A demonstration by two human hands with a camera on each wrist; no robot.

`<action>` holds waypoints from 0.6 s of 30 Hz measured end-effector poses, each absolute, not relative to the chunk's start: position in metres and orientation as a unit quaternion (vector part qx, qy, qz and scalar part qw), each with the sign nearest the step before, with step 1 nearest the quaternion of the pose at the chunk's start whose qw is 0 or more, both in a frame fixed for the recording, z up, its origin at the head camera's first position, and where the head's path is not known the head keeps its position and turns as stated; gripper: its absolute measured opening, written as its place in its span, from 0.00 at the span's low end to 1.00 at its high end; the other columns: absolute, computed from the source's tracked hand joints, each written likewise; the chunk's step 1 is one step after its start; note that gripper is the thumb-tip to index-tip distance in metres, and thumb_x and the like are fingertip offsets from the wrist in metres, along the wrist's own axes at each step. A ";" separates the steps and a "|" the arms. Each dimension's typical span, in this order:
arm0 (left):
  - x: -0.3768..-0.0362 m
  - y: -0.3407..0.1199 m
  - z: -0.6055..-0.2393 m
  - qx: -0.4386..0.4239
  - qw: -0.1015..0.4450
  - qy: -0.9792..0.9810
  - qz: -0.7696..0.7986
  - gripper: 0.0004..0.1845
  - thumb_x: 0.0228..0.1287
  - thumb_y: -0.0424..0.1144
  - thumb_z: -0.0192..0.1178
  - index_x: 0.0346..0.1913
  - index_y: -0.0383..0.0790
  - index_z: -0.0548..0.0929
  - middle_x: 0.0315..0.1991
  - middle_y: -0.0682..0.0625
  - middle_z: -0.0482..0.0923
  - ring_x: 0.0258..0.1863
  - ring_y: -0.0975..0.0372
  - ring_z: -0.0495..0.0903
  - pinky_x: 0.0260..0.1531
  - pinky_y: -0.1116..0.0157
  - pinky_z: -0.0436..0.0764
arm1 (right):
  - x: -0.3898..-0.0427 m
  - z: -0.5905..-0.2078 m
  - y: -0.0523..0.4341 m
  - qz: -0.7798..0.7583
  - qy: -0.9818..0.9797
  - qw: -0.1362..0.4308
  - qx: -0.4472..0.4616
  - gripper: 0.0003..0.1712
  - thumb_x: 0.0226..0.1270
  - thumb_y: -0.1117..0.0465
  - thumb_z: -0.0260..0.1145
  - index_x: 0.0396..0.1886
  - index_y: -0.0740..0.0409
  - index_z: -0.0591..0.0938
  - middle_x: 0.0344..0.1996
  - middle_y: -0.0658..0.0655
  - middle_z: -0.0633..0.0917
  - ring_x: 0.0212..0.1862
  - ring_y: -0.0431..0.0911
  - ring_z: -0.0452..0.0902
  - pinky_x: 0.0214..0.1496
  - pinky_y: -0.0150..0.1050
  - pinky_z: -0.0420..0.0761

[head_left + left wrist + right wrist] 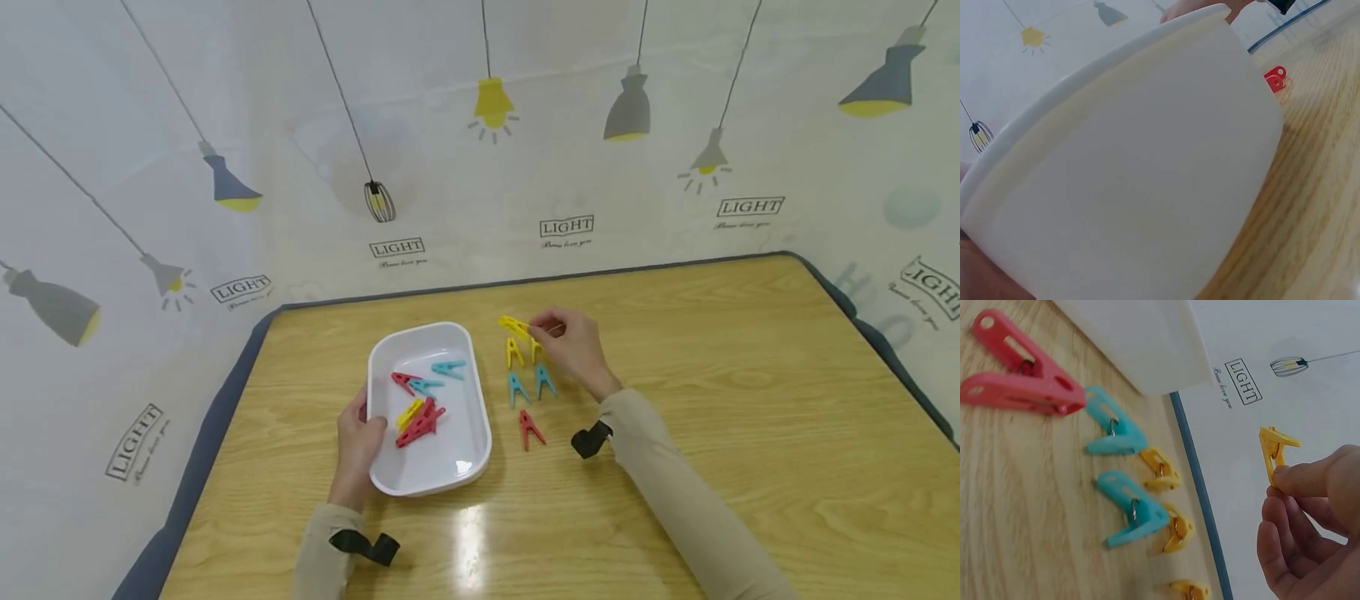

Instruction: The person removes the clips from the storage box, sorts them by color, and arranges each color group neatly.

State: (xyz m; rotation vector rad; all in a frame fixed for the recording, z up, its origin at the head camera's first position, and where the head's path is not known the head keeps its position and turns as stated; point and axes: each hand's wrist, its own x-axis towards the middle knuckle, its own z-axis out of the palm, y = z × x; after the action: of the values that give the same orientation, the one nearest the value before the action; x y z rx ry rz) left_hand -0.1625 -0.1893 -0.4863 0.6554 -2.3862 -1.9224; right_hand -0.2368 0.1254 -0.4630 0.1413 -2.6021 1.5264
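My right hand [572, 343] pinches a yellow clothespin [1270, 453] between thumb and fingers, above the far end of the laid-out clothespins. Below it on the table lie yellow clothespins [513, 352], two teal clothespins [517, 389] and a red clothespin [531, 429]. The right wrist view shows three yellow ones there; in the head view the hand hides part of them. My left hand [358, 442] grips the left rim of a white plastic tray [450, 477], thumb over the edge. Inside lie red clothespins [417, 427], two teal ones [448, 368] and a yellow one [409, 413], some overlapping.
The wood-grain table [720, 358] extends to the right of the clothespins. Dark blue edging [525, 282] runs along its far side. Behind it hangs a pale cloth [450, 167] printed with lamps. Black straps [592, 439] are on both wrists.
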 end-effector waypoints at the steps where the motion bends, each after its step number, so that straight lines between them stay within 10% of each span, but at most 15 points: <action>1: -0.162 -0.189 -0.487 0.205 0.007 -0.761 -0.616 0.42 0.52 0.17 0.42 0.76 0.31 0.62 0.72 0.31 0.66 0.68 0.44 0.69 0.71 0.48 0.69 | -0.236 -0.465 0.128 0.504 -0.860 0.062 0.042 0.09 0.69 0.60 0.68 0.41 0.61 0.88 0.38 0.61 0.89 0.40 0.52 0.84 0.45 0.44 0.84; 18: -0.162 -0.190 -0.485 0.216 -0.021 -0.770 -0.599 0.40 0.56 0.20 0.43 0.78 0.32 0.60 0.75 0.33 0.63 0.71 0.45 0.67 0.73 0.48 0.66 | -0.227 -0.503 0.183 0.487 -0.862 0.125 -0.062 0.08 0.67 0.63 0.68 0.40 0.64 0.87 0.37 0.63 0.89 0.38 0.52 0.83 0.36 0.24 0.76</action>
State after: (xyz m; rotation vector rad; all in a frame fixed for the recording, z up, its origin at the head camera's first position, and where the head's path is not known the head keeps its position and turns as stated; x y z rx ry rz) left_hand -0.1622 -0.1900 -0.4847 0.6886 -2.4542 -1.9090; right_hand -0.2269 0.1831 -0.5025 -0.1805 -2.5123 1.4198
